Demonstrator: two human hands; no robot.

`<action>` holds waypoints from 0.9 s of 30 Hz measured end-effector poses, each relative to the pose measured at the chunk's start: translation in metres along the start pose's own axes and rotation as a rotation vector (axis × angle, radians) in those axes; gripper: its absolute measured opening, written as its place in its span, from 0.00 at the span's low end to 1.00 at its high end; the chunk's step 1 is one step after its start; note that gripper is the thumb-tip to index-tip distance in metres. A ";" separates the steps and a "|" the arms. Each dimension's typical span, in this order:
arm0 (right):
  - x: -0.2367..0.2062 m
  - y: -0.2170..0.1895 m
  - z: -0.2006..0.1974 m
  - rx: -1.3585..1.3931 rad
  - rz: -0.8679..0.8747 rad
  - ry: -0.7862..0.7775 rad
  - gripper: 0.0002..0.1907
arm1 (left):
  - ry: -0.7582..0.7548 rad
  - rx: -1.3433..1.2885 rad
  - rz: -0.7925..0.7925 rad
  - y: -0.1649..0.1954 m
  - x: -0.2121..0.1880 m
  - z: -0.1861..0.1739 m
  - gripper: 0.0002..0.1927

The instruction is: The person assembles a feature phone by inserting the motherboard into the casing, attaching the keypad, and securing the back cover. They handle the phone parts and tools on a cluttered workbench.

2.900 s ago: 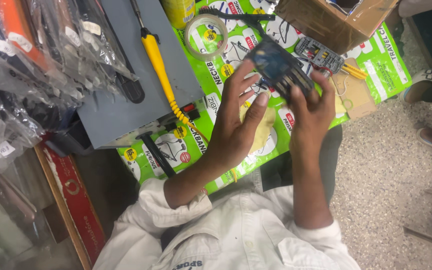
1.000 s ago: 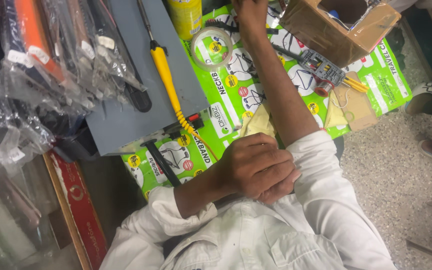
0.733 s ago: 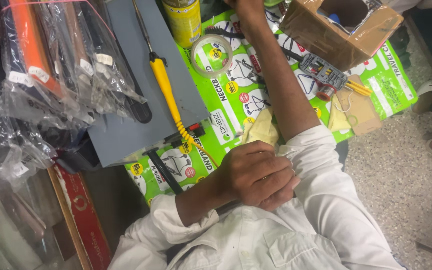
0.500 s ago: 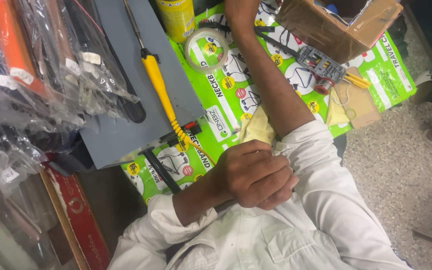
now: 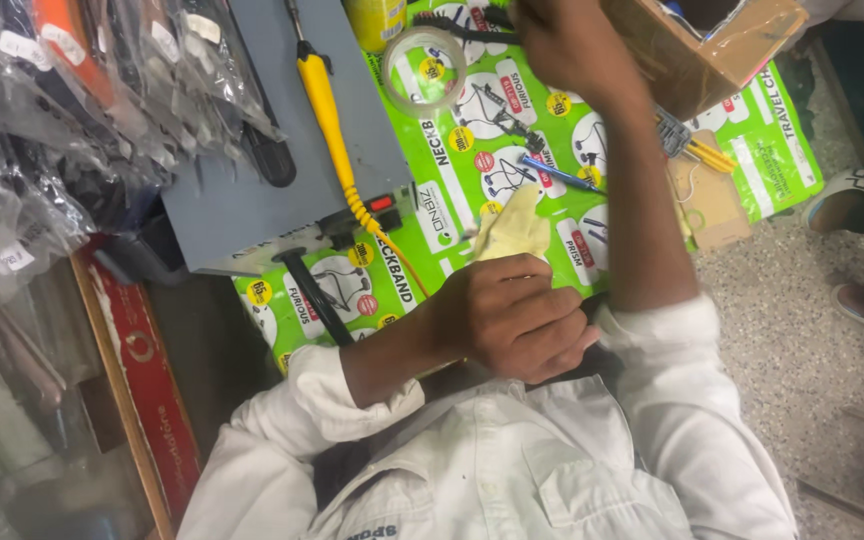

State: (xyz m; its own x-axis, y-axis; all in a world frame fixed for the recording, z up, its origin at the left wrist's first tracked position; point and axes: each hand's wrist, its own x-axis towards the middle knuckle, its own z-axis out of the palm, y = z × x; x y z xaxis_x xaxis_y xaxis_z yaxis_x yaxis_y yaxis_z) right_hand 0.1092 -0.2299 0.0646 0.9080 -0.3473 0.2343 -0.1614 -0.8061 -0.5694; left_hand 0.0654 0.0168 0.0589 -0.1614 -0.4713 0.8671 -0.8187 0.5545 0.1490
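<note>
The left hand (image 5: 517,320) rests curled loosely against the white shirt (image 5: 512,470), gripping nothing visible; the right hand (image 5: 567,45) reaches up beside the cardboard box (image 5: 702,55) (blurred, so its grip cannot be told), near the tape roll (image 5: 424,68) on the green mat (image 5: 762,140)

Yellow-handled tool (image 5: 320,95) on grey box (image 5: 252,200); green printed mat (image 5: 512,150); white shirt (image 5: 512,470).
</note>
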 end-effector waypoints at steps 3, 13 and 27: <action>-0.102 0.014 -0.043 0.476 -0.057 -0.027 0.16 | -0.022 -0.031 0.014 0.005 0.003 0.006 0.10; -0.323 0.143 -0.033 1.921 0.067 0.858 0.14 | -0.205 -0.354 0.019 0.099 0.025 0.050 0.09; -0.286 0.125 0.029 1.098 0.510 0.930 0.07 | -0.683 -1.147 -0.509 0.240 -0.007 0.257 0.22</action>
State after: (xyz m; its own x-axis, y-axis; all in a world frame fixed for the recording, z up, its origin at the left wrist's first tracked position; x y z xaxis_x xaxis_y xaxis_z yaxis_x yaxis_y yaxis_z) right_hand -0.1598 -0.2176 -0.0964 0.2210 -0.9753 -0.0040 0.3656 0.0867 -0.9267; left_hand -0.2715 -0.0230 -0.0338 -0.4890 -0.8334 0.2575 -0.0296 0.3109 0.9500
